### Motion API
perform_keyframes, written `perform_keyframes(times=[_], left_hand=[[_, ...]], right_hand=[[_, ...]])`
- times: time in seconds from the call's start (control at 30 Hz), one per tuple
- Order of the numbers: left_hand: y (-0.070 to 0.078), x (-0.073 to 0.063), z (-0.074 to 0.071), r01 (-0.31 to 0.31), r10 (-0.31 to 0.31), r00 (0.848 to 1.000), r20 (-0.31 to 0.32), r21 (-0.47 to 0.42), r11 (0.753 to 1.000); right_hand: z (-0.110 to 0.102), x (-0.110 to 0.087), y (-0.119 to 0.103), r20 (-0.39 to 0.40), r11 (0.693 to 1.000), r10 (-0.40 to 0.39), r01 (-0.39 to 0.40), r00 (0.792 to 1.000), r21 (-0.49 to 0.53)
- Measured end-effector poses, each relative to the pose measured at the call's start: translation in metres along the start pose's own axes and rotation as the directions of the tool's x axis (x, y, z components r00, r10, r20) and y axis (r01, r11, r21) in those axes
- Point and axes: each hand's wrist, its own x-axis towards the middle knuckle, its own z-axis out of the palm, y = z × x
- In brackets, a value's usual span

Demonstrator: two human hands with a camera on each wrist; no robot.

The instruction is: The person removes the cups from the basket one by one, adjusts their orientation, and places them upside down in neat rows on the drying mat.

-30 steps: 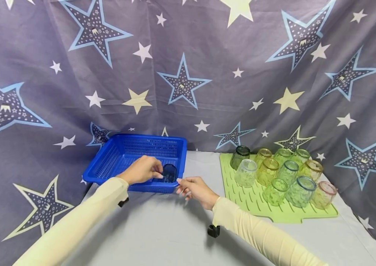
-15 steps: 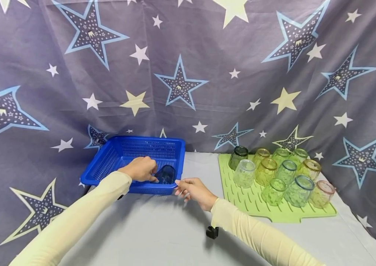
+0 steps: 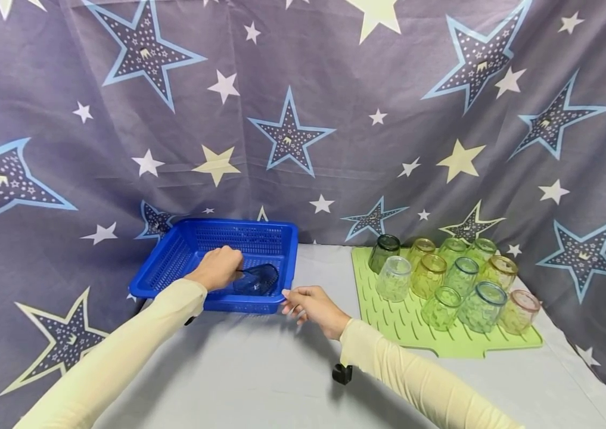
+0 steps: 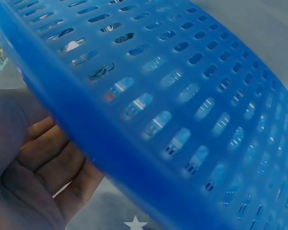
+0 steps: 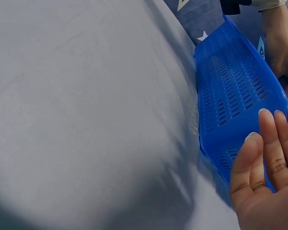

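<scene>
A dark blue, see-through glass [image 3: 260, 280] lies tilted on its side in the near right part of a blue plastic basket [image 3: 160, 277]. My left hand [image 3: 218, 268] reaches over the basket's near side and grips the glass at its left end; the fingertips are hidden in the head view. In the left wrist view the basket's slotted wall [image 4: 149, 129] covers most of the picture, with the left hand's [image 4: 43, 163] curled fingers beside the rim. My right hand [image 3: 314, 307] pinches the rim at the near right corner; its other fingers [image 5: 273, 143] hang outside the wall.
At the right, a green drying mat [image 3: 383, 322] bears several upside-down coloured glasses, among them a dark one [image 3: 385, 254] and a pink-rimmed one [image 3: 519, 313]. A star-patterned cloth [image 3: 303, 71] hangs behind the pale table [image 3: 260, 369].
The left hand has drawn back a little to the left in the basket. The dark glass has tipped over further toward that hand. The right hand has stayed at the corner.
</scene>
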Motion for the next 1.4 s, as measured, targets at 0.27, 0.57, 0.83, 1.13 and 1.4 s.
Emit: perform_keyframes(times=[0.27, 0.57, 0.83, 1.13, 1.4], left_hand=[[-0.008, -0.006, 0.001, -0.003, 0.002, 1.0, -0.024, -0.035, 0.999], [-0.013, -0.011, 0.0, 0.016, -0.023, 0.995, -0.098, -0.074, 0.997], [-0.015, -0.015, -0.004, 0.08, -0.1, 0.989, -0.105, -0.182, 0.98], [-0.014, -0.022, -0.009, 0.117, -0.161, 0.982, -0.098, -0.348, 0.93], [-0.01, -0.026, -0.014, 0.122, -0.198, 0.973, -0.118, -0.469, 0.875]], right_hand=[[0.001, 0.0, 0.0, -0.002, 1.0, -0.001, 0.001, 1.0, -0.001], [0.002, 0.001, 0.002, -0.003, 1.0, -0.003, 0.003, 1.0, 0.003], [0.002, 0.0, 0.001, 0.001, 1.0, -0.003, 0.003, 1.0, -0.002], [0.001, -0.001, 0.001, 0.005, 1.0, -0.001, 0.001, 1.0, -0.005], [0.0, -0.002, 0.0, 0.011, 1.0, -0.003, 0.003, 1.0, -0.009]])
